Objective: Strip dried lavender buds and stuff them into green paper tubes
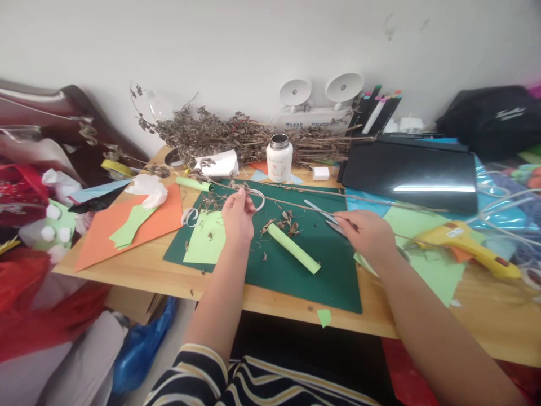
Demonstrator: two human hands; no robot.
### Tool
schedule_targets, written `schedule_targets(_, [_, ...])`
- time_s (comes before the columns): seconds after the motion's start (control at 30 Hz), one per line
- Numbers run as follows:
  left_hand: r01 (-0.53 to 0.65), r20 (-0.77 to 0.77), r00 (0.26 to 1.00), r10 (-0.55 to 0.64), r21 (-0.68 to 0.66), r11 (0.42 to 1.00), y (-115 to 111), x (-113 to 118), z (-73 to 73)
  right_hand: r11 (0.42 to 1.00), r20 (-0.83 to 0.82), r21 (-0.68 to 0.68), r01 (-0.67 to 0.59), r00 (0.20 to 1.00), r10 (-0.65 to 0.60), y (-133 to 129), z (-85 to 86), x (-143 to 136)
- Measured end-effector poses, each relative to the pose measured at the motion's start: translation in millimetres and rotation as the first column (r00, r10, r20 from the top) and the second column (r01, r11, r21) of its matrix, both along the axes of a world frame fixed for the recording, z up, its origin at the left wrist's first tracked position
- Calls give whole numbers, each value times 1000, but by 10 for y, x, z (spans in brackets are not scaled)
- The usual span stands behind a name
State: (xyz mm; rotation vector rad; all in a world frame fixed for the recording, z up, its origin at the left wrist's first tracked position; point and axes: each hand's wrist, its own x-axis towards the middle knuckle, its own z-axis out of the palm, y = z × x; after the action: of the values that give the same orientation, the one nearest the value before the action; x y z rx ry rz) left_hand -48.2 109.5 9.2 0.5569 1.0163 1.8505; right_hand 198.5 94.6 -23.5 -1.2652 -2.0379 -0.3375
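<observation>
Between my hands runs a long thin dried stem (pixel 291 204), held above the green cutting mat (pixel 304 287). My left hand (pixel 239 215) pinches it near some shrivelled leaves. My right hand (pixel 367 232) is closed round its other part, near the mat's right side. Scissors (pixel 325 213) lie partly hidden by my right hand. On the mat below rest a rolled green paper tube (pixel 293 248), crumbled dry leaves (pixel 288 224) and a light green sheet (pixel 203 242). Another green roll (pixel 193 184) lies at the mat's upper left corner.
A pile of dried plants (pixel 220 132) lines the wall behind a white bottle (pixel 279 159). A yellow glue gun (pixel 473 245) and a black glossy case (pixel 409 175) are at the right; orange paper (pixel 95 231) is at the left.
</observation>
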Motion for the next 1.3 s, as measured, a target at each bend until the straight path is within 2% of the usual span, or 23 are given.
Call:
schedule_targets(0.07, [-26, -43, 999, 26, 13, 1000, 9, -4, -12, 1000, 13, 19, 21, 1000, -21, -3, 5, -3])
schedule_targets(0.17, [-2, -47, 999, 3, 25, 1000, 5, 15, -24, 998, 23, 42, 45, 999, -46, -4, 3, 2])
schedule_targets(0.27, [78, -22, 997, -77, 16, 997, -17, 47, -21, 997, 24, 51, 62, 998, -63, -3, -8, 10])
schedule_targets(0.4, [200, -8, 980, -200, -11, 980, -45, 80, -16, 997, 9, -12, 77, 997, -77, -13, -20, 4])
schedule_targets(0.57, [192, -32, 981, -191, 38, 981, -40, 83, -36, 994, -18, -82, 67, 997, -69, -30, -15, -19])
schedule_targets(0.73, [196, 9, 980, -198, 94, 976, -29, 61, -51, 986, -46, -143, 91, 994, -98, -36, 4, -26])
schedule_targets(0.83, [274, 64, 955, -288, 175, 946, -36, 52, -48, 981, -75, -178, 72, 993, -86, -32, 17, -4])
schedule_targets(1.0, [426, 107, 877, -469, 279, 861, -73, 50, -33, 984, -80, -179, 1, 997, -16, -27, 52, 51])
schedule_targets(1.13, [455, 79, 860, -504, 329, 828, -100, 51, -29, 978, -79, -205, -46, 996, 31, -37, 97, 68])
schedule_targets(1.3, [498, 46, 847, -530, 284, 819, -104, 63, -41, 945, -61, -315, -87, 996, 71, -38, 144, 78])
